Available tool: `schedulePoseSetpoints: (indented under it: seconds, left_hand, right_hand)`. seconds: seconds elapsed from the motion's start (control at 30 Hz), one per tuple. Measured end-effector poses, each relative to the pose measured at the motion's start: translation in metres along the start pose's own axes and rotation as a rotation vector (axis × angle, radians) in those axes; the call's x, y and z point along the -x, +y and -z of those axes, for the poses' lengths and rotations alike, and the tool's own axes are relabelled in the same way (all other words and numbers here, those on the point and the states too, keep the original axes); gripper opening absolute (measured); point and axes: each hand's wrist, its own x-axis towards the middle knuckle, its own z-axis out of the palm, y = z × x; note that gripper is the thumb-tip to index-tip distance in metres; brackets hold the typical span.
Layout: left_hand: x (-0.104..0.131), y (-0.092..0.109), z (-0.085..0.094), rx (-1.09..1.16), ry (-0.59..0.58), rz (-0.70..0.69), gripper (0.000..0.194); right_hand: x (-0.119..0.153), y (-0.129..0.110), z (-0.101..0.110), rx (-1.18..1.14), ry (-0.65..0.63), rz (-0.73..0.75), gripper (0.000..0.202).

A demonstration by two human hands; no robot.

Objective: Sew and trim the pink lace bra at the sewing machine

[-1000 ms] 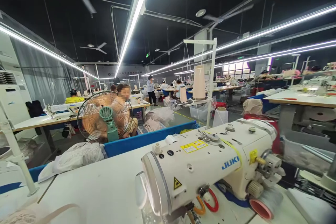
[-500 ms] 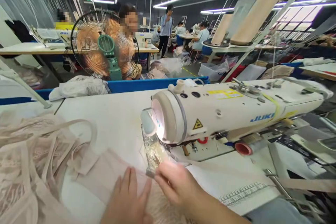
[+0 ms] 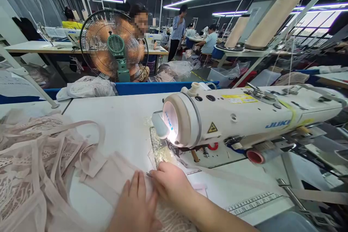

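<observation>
My left hand point(image 3: 136, 203) lies flat on a beige fabric piece point(image 3: 116, 177), fingers stretched out, pressing it to the table. Close beside its fingertips, my right hand point(image 3: 172, 181) is closed in a pinch. A small tool with a thin metal tip point(image 3: 149, 174) pokes out from the right fingers toward the fabric; most of it is hidden in the grip. Beige lace point(image 3: 174, 217) shows beneath both hands. Just beyond the right hand is the sewing machine's lit needle end point(image 3: 171, 119), with a clear and yellowish taped plate point(image 3: 163, 154) below it.
Beige lace garments and straps point(image 3: 35, 166) are heaped at the left. The white JUKI sewing machine point(image 3: 233, 116) spans the right side, and a printed ruler point(image 3: 252, 203) marks the table's front edge. A fan point(image 3: 116, 45) and people at other tables are beyond the blue edge point(image 3: 152, 87).
My right hand has drawn slightly left and nearer to my left hand, and the metal tip now points at the fabric. The whole view has shifted a little. My left hand stays on the fabric.
</observation>
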Motion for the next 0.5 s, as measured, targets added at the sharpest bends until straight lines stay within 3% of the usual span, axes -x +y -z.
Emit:
schedulePoseSetpoints:
  seconds: [0.17,0.3,0.4,0.5]
  left_hand:
    - [0.003,0.008,0.004,-0.125,0.109,0.006,0.060]
    - [0.004,0.008,0.003,-0.208,0.159,-0.006,0.066]
    - [0.002,0.000,-0.007,-0.215,0.187,-0.047,0.069]
    - [-0.001,-0.008,-0.024,-0.211,0.190,-0.143,0.065]
  right_hand:
    - [-0.001,0.000,-0.002,0.049,-0.029,0.023,0.012]
    - [0.004,0.002,0.014,0.070,-0.113,0.044,0.011]
    - [0.012,0.005,0.028,0.098,-0.162,0.015,0.016]
    - [0.020,0.010,0.025,0.079,-0.138,-0.042,0.017]
